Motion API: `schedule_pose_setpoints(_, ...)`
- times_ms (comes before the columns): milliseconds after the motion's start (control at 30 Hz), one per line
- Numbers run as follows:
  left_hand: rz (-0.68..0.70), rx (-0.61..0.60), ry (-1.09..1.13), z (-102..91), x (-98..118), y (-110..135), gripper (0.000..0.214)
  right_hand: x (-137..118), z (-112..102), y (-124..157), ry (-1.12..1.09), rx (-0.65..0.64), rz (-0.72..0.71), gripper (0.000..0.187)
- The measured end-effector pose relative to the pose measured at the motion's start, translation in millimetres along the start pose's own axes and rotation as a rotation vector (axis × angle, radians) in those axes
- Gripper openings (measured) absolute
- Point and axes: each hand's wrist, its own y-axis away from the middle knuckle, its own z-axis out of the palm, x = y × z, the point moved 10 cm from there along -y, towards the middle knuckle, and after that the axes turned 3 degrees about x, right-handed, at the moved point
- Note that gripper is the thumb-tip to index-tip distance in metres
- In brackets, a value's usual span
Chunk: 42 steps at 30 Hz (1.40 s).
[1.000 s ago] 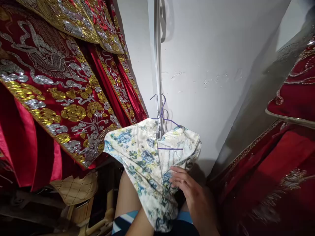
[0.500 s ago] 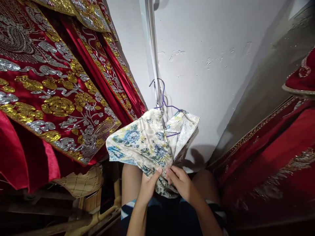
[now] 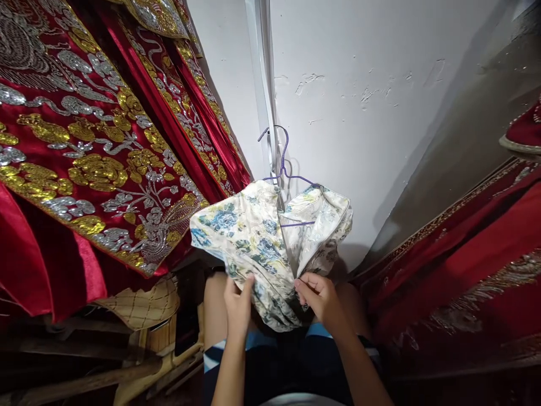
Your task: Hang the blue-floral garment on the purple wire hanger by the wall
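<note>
A white short-sleeved floral top [image 3: 257,237] with blue and yellow flowers hangs on a purple hanger [image 3: 284,152]. Its slanted front opening gapes on the right and shows the pale lining, with the hanger's lower bar across the gap. My left hand [image 3: 238,301] is at the lower left side of the top, thumb on the front and fingertips partly hidden behind the cloth. My right hand [image 3: 319,296] pinches the front edge at the bottom of the opening. The lower cloth bunches between my hands, above my lap.
A whitish strip [image 3: 262,84] runs down the pale wall [image 3: 359,62] to the hanger. Red garments with gold and silver sequins [image 3: 101,169] hang at left, more red embroidered cloth [image 3: 465,270] at right. A woven bamboo-like piece [image 3: 146,301] lies lower left.
My left hand has gone from the middle of the front to the left side of the top. My right hand stays at the front edge, and the opening gapes wider.
</note>
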Motion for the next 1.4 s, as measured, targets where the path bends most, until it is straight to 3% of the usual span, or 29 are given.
schedule_pose_setpoints(67, 0.233, 0.212, -0.077, -28.3, 20.1, -4.5, 0.047, 2.7, -2.4, 0.6, 0.023, 0.031, 0.009, 0.047)
schedule_pose_setpoints(133, 0.447, 0.277, -0.113, -34.9, 40.0, 4.9, 0.037, 5.1, -3.9, 1.2, 0.034, 0.055, 0.020, 0.047)
schedule_pose_setpoints(167, 0.525, 0.227, -0.137, -27.0, 47.4, 11.6, 0.030, 5.7, -3.7, 1.5, 0.035, 0.062, 0.023, 0.046)
schedule_pose_setpoints(233, 0.590, 0.002, -0.215, 7.0, 52.9, 26.1, 0.019, 5.0, -1.6, 2.2, 0.032, 0.064, 0.019, 0.042)
schedule_pose_setpoints(333, 0.518, -0.320, -0.311, 63.4, 41.9, 47.0, 0.020, -1.1, 1.2, 2.4, 0.032, 0.068, -0.008, 0.035)
schedule_pose_setpoints(433, 0.458, -0.382, -0.304, 91.3, 37.4, 51.8, 0.006, -12.9, 0.7, -1.9, 0.058, 0.070, -0.040, 0.029)
schedule_pose_setpoints(500, 0.450, -0.418, -0.290, 102.3, 38.6, 50.1, 0.015, -26.2, -0.8, -8.6, 0.051, 0.063, -0.067, 0.025)
schedule_pose_setpoints(667, 0.459, -0.533, -0.380, 114.0, 32.2, 51.1, 0.021, -81.7, -26.4, -40.1, 0.018, 0.250, -0.150, 0.029)
schedule_pose_setpoints(867, 0.382, -0.561, -0.460, 115.7, 3.2, 58.0, 0.021, -158.0, -21.3, -85.4, -0.131, 0.185, -0.276, 0.028)
schedule_pose_setpoints(1000, 0.324, -0.565, -0.410, 117.3, 3.1, 55.2, 0.021, -172.3, -13.2, -85.6, -0.111, 0.160, -0.307, 0.032)
schedule_pose_setpoints(1100, 0.349, -0.524, -0.316, 116.0, 33.3, 42.8, 0.013, -165.7, -14.7, -77.0, -0.116, 0.169, -0.315, 0.034)
schedule_pose_setpoints(1233, 0.632, -0.292, -0.139, 106.3, 128.1, 17.3, 0.019, -158.7, -25.3, -69.8, -0.094, 0.202, -0.314, 0.031)
schedule_pose_setpoints(1300, 0.825, -0.275, -0.133, 116.1, 175.6, 13.8, 0.028, -161.3, -31.3, -68.3, -0.072, 0.217, -0.333, 0.028)
schedule_pose_setpoints(1400, 1.029, -0.384, -0.260, 149.0, 217.3, 18.1, 0.019, -165.3, -37.4, -71.1, -0.072, 0.212, -0.359, 0.026)
